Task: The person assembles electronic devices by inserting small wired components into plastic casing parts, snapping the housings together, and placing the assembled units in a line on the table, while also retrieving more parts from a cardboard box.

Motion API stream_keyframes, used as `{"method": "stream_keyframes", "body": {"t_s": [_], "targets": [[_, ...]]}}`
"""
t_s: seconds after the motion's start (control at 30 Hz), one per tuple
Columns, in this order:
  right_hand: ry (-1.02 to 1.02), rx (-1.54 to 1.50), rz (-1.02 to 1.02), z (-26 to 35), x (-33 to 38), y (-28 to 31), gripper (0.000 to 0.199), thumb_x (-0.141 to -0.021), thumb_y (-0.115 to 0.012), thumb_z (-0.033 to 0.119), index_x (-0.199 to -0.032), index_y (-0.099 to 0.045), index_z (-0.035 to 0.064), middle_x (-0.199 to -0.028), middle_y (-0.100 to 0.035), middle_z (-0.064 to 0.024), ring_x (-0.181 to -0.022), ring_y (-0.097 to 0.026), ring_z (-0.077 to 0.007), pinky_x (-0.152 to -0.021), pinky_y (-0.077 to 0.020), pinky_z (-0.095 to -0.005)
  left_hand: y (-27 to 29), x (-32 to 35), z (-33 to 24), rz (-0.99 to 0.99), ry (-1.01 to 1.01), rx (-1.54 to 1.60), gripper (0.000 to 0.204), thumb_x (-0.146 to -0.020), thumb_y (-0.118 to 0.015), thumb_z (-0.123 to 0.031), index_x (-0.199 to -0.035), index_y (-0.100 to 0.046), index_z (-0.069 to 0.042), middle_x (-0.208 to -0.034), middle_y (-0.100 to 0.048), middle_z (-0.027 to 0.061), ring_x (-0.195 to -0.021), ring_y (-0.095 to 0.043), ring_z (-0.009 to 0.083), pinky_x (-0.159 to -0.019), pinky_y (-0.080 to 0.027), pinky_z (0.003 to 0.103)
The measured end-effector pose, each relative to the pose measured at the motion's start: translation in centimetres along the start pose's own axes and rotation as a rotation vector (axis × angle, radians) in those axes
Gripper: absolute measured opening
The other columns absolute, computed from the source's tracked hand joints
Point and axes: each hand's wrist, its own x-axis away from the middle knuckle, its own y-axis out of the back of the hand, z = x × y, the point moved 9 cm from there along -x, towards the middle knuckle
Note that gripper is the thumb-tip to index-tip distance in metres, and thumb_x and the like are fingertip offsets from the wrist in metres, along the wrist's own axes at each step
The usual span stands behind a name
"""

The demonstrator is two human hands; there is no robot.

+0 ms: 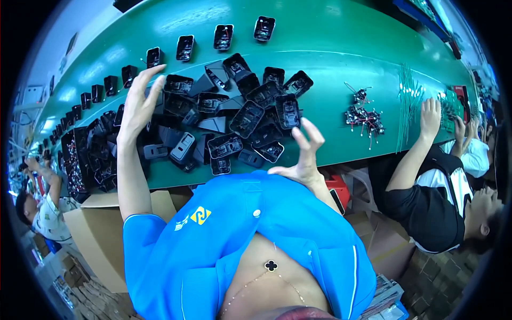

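A heap of black plastic housings lies before me, some showing their hollow insides and others their smooth backs. My left hand is raised at the heap's left side, fingers stretched and apart, with nothing visible in it. Its fingertips appear just below an open black housing in the far row; whether they touch it I cannot tell. Over the table's near edge, right of the heap, my right hand is open and empty, thumb spread from the fingers. The nearest piece to it is an upright-lying housing.
A curved row of housings, including one small black shell, runs along the green table. Small wired parts and green wires lie to the right. A co-worker's arm reaches over there. Cardboard boxes stand below the edge.
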Motion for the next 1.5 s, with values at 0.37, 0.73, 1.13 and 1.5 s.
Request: {"method": "stream_keyframes", "body": {"t_s": [0.37,0.73,1.13,1.5], "targets": [[-0.048,0.164,0.006,0.0,1.0,-0.5,0.084,-0.074,-0.081,0.047,-0.143,-0.045,0.0159,-0.145,-0.038,-0.0127,-0.133,-0.037,-0.0313,-0.111,-0.0297,-0.0434,-10.2,-4.2,-10.6,0.397,-0.395,-0.092,0.036,-0.1,-0.053,-0.027,-0.13,-0.056,-0.008,-0.121,-0.06,0.0101,-0.109,-0.06,0.0264,-0.094,-0.048,0.039],[-0.327,0.733,-0.557,-5.2,1.4,10.8,0.05,-0.084,-0.074,0.029,-0.128,-0.058,0.0119,-0.117,-0.052,-0.0103,-0.109,-0.048,-0.0268,-0.098,-0.0355,-0.0395,-14.8,-6.8,-9.7,0.428,-0.469,-0.315,0.031,-0.093,-0.055,-0.015,-0.124,-0.057,-0.008,-0.109,-0.062,0.0111,-0.099,-0.062,0.0308,-0.087,-0.05,0.04],[-0.35,0.93,-0.18,-8.9,-1.1,8.5,0.027,-0.085,-0.073,0.028,-0.109,-0.068,0.0165,-0.106,-0.056,-0.004,-0.104,-0.049,-0.0235,-0.09,-0.0325,-0.0394,-11.1,-6.8,-11.2,0.008,-0.578,-0.072,0.029,-0.09,-0.055,-0.003,-0.119,-0.059,-0.006,-0.102,-0.065,0.0087,-0.092,-0.064,0.0273,-0.082,-0.051,0.039],[-0.42,0.834,-0.408,-8.8,-1.3,11.0,0.019,-0.086,-0.07,0.019,-0.103,-0.064,0.014,-0.098,-0.061,-0.0021,-0.096,-0.053,-0.0227,-0.097,-0.0304,-0.0395,-7.9,0.5,-11.2,0.376,0.211,1.307,0.031,-0.097,-0.055,-0.007,-0.128,-0.054,-0.011,-0.11,-0.062,0.015,-0.096,-0.065,0.019,-0.072,-0.057,0.025]]}}
